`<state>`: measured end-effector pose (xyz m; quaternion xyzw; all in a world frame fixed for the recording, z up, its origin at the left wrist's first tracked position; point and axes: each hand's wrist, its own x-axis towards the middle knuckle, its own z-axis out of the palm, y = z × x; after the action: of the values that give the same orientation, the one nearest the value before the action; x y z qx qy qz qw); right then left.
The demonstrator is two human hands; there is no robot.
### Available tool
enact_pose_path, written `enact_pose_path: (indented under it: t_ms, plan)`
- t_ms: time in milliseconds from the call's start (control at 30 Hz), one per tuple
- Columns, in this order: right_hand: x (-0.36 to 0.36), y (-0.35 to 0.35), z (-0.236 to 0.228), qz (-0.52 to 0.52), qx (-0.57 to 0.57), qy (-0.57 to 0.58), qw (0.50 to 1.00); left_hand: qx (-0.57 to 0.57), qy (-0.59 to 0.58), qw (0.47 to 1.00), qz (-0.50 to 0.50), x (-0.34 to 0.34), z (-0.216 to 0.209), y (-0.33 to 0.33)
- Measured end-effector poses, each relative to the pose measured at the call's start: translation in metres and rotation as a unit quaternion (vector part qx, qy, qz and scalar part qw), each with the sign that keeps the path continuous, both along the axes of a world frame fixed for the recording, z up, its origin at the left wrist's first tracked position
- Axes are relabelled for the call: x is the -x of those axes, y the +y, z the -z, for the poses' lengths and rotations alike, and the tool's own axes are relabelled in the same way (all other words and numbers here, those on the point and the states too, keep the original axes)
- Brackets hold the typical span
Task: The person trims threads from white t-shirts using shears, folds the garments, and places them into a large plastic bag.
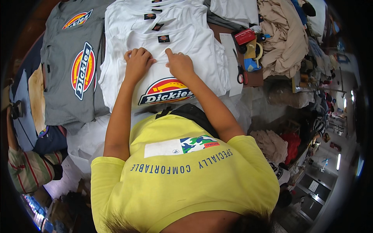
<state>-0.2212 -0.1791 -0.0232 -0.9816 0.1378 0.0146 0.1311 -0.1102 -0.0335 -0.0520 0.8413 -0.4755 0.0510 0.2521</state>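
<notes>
Apparently we're resting left hand [139,65] and right hand [180,65], fingers mostly curled (pinching, we can't tell), on the white shirt [159,73] topping the pile [119,17]: likely soft, light, best held by shoulders.

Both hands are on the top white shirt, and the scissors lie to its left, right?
Not quite: the scissors lie to the right of the top white shirt, as the head view shows. The left hand and right hand are both on it.
</notes>
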Motion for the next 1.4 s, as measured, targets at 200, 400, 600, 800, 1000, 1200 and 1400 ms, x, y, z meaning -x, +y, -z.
enact_pose_path:
  t_ms: [200,400,600,800,1000,1200,1400]
  plan:
    - [0.005,-0.013,-0.004,0.080,0.023,-0.015,0.996,0.002,-0.045,0.998,-0.034,0.011,-0.008,-0.006]
    - [0.024,-0.044,0.032,0.046,-0.139,-0.180,0.973,0.009,-0.021,0.995,0.098,0.058,-0.008,-0.016]
    - [0.046,-0.101,0.031,0.257,-0.464,-0.330,0.780,0.060,0.038,0.994,0.079,0.046,-0.004,-0.006]
    - [0.029,-0.183,0.045,0.300,-0.317,-0.302,0.848,0.177,-0.111,0.933,-0.293,-0.040,-0.012,0.035]
    - [0.016,-0.202,0.004,0.290,-0.701,-0.168,0.629,0.267,0.521,0.776,-0.235,-0.088,-0.028,0.074]
    - [0.020,-0.208,0.000,0.205,-0.797,0.015,0.568,0.260,0.623,0.716,-0.181,-0.080,-0.042,0.074]
    - [-0.014,-0.209,0.007,0.087,-0.883,0.015,0.461,0.247,0.727,0.629,-0.123,-0.092,-0.043,0.044]
